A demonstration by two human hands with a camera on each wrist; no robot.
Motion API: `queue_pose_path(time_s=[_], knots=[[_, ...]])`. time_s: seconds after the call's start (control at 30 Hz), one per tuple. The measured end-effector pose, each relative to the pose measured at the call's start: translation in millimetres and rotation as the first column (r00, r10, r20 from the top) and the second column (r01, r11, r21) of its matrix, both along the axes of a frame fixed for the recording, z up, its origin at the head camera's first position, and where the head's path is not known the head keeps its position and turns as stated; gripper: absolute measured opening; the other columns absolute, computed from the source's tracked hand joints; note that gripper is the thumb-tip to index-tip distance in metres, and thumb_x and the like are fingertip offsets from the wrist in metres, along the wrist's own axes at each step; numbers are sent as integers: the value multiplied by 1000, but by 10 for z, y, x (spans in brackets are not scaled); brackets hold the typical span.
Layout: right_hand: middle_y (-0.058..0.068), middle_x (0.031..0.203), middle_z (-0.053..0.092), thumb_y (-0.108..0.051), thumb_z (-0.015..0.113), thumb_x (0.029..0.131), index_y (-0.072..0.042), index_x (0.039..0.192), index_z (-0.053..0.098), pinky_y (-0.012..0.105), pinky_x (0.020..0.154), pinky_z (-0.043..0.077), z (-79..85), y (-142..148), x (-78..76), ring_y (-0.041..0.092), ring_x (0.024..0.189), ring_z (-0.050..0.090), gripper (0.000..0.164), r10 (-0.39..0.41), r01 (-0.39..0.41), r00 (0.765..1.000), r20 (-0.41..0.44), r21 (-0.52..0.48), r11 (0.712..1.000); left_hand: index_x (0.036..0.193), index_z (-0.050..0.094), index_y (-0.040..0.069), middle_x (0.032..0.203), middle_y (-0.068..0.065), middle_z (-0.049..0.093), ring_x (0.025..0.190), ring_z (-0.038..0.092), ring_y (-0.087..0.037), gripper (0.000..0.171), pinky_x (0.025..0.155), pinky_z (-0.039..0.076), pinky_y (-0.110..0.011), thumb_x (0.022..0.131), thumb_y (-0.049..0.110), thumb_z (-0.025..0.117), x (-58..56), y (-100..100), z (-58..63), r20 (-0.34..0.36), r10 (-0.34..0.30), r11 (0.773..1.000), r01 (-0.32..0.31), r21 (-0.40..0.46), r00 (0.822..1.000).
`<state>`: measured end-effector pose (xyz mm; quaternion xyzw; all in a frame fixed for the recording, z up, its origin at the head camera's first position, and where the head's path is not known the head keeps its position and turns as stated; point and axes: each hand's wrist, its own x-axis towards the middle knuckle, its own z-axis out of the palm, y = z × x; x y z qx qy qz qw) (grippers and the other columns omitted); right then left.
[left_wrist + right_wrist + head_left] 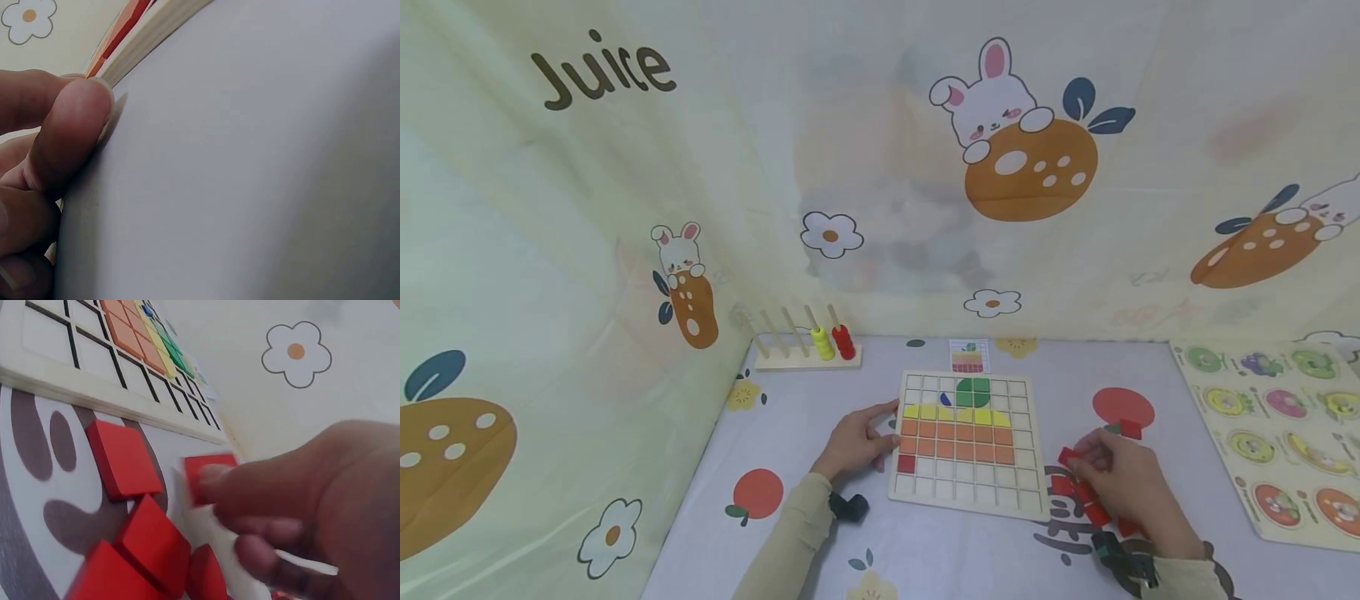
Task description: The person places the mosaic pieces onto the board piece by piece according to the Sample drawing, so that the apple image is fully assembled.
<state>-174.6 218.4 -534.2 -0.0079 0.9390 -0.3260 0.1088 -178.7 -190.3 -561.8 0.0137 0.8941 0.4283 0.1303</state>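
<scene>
A wooden grid board [955,498] lies on the table, its cells partly filled with green, blue, yellow, orange and red tiles. My left hand [856,440] touches the board's left edge with thumb and forefinger; the thumb [78,128] meets that edge in the left wrist view. To the right of the board, my right hand [1122,477] pinches a red square tile [203,469] between thumb and fingers, just above the table. Several loose red tiles [125,459] lie below that hand, some overlapping; the hand covers part of the pile.
A small pattern card [969,356] sits behind the board. The bead-peg stand [808,358] with yellow and red beads is at the back left. On the far right lies a wooden board with fruit pictures [1232,429]. Printed cloth hangs behind and at the left.
</scene>
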Motion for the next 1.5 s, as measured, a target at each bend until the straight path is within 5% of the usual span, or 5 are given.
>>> queue_pose_path(time_s=[0.23,0.7,0.97,1.5], knots=[[15,103,74,-27,73,99,-7,139,61,29,62,52,5,-192,35,23,83,63,47,-47,39,993,-109,-78,996,157,54,25,54,2,65,47,58,-12,64,61,41,-28,98,30,76,15,-8,-16,8,3,1000,-3,-3,1000],[3,103,81,-29,83,94,-17,133,69,32,81,54,-30,-1014,216,17,90,70,43,31,-57,994,-103,-262,963,158,53,26,54,2,64,47,60,-13,64,66,44,-28,98,30,76,23,-17,-7,-1,-6,1000,6,2,1000],[-7,87,74,-20,88,88,-16,116,74,23,71,51,-135,-1359,321,7,76,62,32,101,-147,981,-164,-304,941,157,54,25,55,1,65,47,57,-13,64,62,41,-27,98,28,77,14,-9,15,11,-8,1000,8,4,1000],[-11,74,64,-24,90,85,-18,111,79,22,59,40,-231,-1588,330,7,64,50,29,127,-158,966,-227,-124,980,157,53,30,57,1,66,49,58,-14,65,68,42,-29,97,30,77,-15,-5,16,44,14,1000,-12,-24,999]])
